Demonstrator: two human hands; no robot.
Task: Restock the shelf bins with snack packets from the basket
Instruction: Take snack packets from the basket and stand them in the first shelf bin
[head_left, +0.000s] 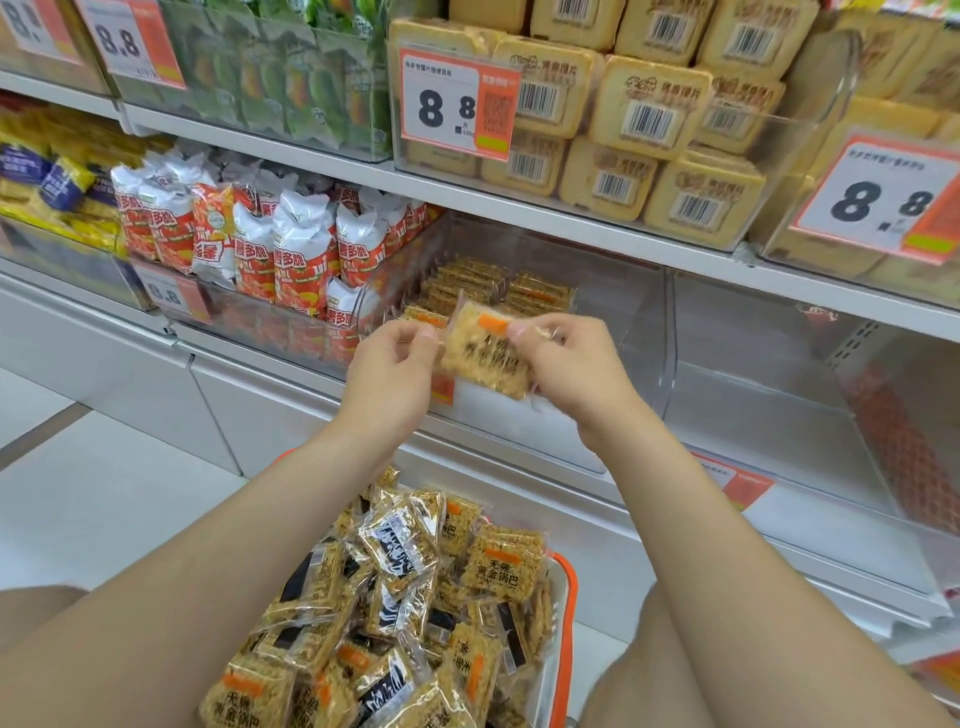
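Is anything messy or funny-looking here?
Nothing looks broken or spilled. The rice-crisp packets in the orange basket lie in a jumbled heap, some showing black backs, while those in the clear shelf bin sit in neat rows. The left hand and right hand pinch one packet by its edges.

A white-and-orange price card in front of the pale yellow biscuit packs reads "8.8"; its small print is too fine to read. The same "8.8" stands on the far-right card, the upper-left card and, blurred, the low left card. The yellow packs carry barcodes with unreadable digits. Red-and-white crisp bags show "薯多脆". In the orange-rimmed basket, a clear-wrapped golden rice-crust packet reads "无糖 黄金锅巴". The raised packet bears black characters too blurred to read.
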